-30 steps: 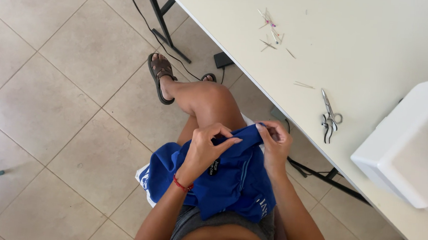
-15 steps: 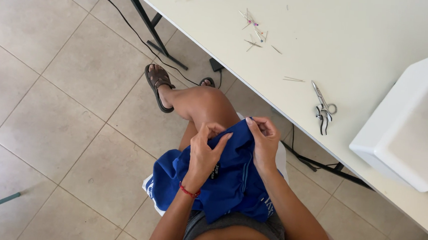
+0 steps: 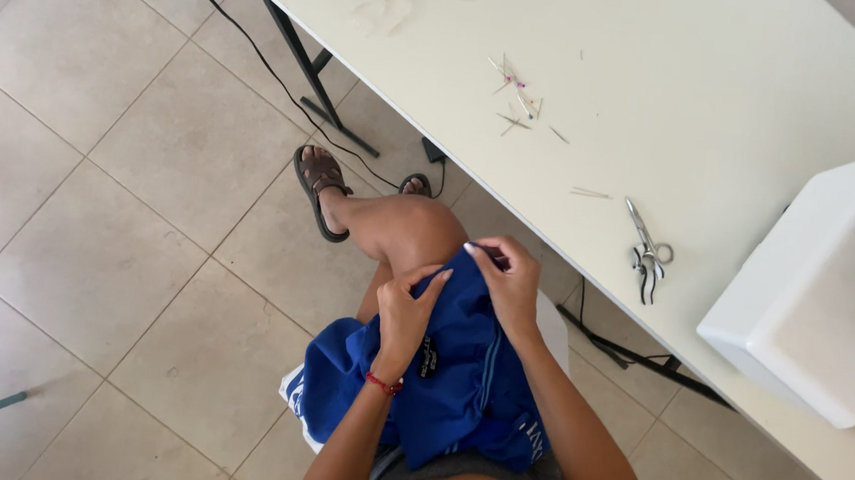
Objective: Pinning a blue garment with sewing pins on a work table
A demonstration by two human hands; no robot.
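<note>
Since half a second ago the hands have kept their place on the knee while the view has slid a little, so the scissors and the white machine sit slightly further right and lower. The blue garment (image 3: 458, 382) lies bunched over the person's lap and raised knee, its upper edge drawn up to the kneecap. The left hand (image 3: 407, 314) presses down on the cloth, fingers (image 3: 433, 282) bent and gripping a fold near a small dark label; a red band circles that wrist. The right hand (image 3: 513, 281) sits just beside it at the cloth's top edge, its fingertips pinched together on the hem — something thin and dark shows between them, too small to tell what it is.

The counter (image 3: 717, 110) runs along the upper right, pale and broad. On it lie a pair of silver scissors (image 3: 645, 253), scattered thread scraps and pins (image 3: 514, 94), and a white sewing machine (image 3: 815, 287) at the far right edge. Below, a sandalled foot (image 3: 321, 184) rests on the tiled floor (image 3: 99, 207) — a black cable (image 3: 251, 42) trails past it under the counter.
</note>
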